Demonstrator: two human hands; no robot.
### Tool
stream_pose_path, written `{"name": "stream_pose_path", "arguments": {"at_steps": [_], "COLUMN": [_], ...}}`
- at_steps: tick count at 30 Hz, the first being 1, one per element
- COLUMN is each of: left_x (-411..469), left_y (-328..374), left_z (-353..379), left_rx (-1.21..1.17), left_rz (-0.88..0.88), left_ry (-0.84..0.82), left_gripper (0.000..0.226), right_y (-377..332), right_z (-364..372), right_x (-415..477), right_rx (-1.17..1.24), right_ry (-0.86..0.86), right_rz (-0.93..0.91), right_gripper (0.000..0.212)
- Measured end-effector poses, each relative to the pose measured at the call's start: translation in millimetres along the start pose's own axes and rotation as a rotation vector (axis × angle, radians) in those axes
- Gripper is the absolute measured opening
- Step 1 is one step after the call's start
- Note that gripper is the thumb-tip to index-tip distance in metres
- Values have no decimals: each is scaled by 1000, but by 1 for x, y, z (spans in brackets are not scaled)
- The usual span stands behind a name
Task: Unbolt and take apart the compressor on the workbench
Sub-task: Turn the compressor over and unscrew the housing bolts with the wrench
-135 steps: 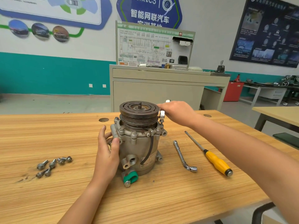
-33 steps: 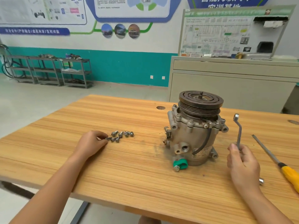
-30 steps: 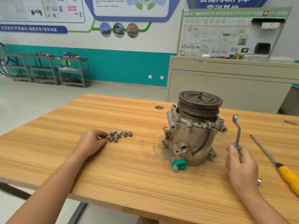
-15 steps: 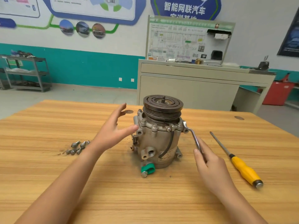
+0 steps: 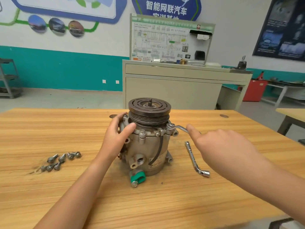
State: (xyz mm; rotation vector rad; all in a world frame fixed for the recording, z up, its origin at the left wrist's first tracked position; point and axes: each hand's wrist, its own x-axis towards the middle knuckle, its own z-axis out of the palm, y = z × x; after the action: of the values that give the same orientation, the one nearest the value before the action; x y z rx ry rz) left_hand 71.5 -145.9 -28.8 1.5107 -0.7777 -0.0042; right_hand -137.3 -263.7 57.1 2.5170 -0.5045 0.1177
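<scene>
We're looking down at the compressor (image 5: 148, 146), and it's standing upright near the middle of the wooden workbench (image 5: 165, 204), with its dark grooved pulley (image 5: 149, 108) facing up. The left hand (image 5: 115, 139) is gripping the upper housing on the left side. We're seeing the thumb lying across the front of the flange and the fingers curling round toward the back.

Over on the right, the right hand (image 5: 222, 149) is holding the handle of a cranked wrench (image 5: 179, 128), with the thumb stretching along the shaft. The other fingers are hiding behind the back of the hand, so we're not making out how they're wrapping. The wrench head is sitting on the flange's upper right corner, and the handle is running out level to the right. A front flange bolt (image 5: 142, 133) is standing between the thumb and the wrench head.

Down on the bench, just right of the casing, an L-shaped socket wrench (image 5: 194, 157) is lying flat with its socket end toward us, and neither hand is touching it. We're also spotting a black cable (image 5: 159, 147) hanging down the front of the body and a green cap (image 5: 139, 177) jutting from the base. Well off to the left, a cluster of loose bolts (image 5: 62, 160) is lying on the wood.
</scene>
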Motion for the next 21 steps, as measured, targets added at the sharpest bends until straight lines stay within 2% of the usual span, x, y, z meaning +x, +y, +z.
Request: {"name": "stream_pose_path", "arguments": {"at_steps": [7, 12, 15, 18, 21], "left_x": [3, -5, -14, -16, -18], "left_y": [1, 4, 5, 4, 3], "left_z": [2, 8, 15, 16, 16], "left_rx": [1, 60, 95, 114, 103], "left_rz": [-42, 10, 36, 33, 33], "left_ry": [29, 119, 168, 168, 156], "left_gripper": [70, 50, 56, 64, 65], "right_y": [-11, -16, -10, 10, 28], "right_z": [-14, -18, -16, -13, -10], "right_x": [-3, -2, -2, 5, 17], "right_rx": [-49, -72, -158, -97, 72], "right_ry": [-78, -125, -92, -12, -84], "right_rz": [-33, -1, -12, -23, -16], "right_gripper": [83, 80, 80, 52, 39]}}
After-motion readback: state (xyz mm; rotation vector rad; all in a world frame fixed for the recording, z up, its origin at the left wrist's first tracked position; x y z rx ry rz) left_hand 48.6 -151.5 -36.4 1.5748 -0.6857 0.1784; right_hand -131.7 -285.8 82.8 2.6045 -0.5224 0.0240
